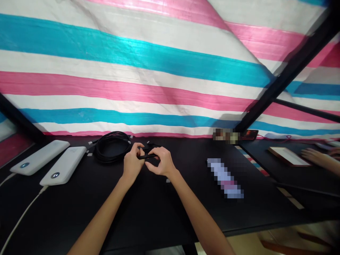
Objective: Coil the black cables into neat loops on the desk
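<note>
Crosswise, a slim black strip (147,156) runs pinched between left hand (132,161) and right hand (164,161), a black cable coil (107,158) and white power banks (63,166) lying leftward.

Two power banks (63,164) at left on desk (148,212), cable coil (99,152) right of them, left hand (133,161) next, right hand (165,161) beyond; sheet (138,78) behind.
</note>
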Demonstrator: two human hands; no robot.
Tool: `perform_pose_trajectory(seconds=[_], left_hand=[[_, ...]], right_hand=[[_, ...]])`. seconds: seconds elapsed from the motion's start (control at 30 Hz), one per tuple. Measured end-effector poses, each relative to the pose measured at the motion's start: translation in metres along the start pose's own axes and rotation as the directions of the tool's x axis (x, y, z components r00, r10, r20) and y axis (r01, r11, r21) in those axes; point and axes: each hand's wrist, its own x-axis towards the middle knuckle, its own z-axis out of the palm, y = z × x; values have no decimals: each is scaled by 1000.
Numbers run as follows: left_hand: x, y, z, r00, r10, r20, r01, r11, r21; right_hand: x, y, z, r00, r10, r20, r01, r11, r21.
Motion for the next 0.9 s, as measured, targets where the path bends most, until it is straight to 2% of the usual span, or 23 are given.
perform_pose_trajectory(seconds=[0.17,0.27,0.33,0.4,0.5,0.6,0.63,0.67,0.73,0.8,0.9], left_hand=[[6,-4,-1,993,85,-76,-80,995,62],[8,-8,1,989,97,-112,-86,991,99],[8,-12,4,985,99,-142,-85,992,96],[7,-17,8,984,79,-157,-70,996,61],[6,-27,16,991,-81,-103,75,995,-61],[7,-32,21,955,-296,32,297,936,-190],[7,-31,22,934,-348,78,357,907,-223],[8,-30,22,914,-390,117,407,878,-252],[8,-25,23,875,-452,175,485,818,-309],[8,-16,23,831,-499,247,557,743,-372],[6,-4,22,734,-542,409,679,584,-445]], right_hand=[[-4,-1,3,980,196,39,-200,973,116],[-1,2,8,952,302,-55,-285,935,209],[3,4,9,912,377,-162,-326,906,269],[7,8,8,840,480,-252,-378,852,362],[12,18,3,679,667,-306,-435,702,564],[16,29,-5,492,822,-288,-375,498,782],[17,31,-7,454,853,-258,-333,431,839],[19,32,-10,434,873,-223,-291,370,882],[21,32,-15,453,879,-150,-241,282,928],[22,30,-19,505,859,-90,-231,235,944],[23,26,-21,575,818,-9,-219,164,962]])
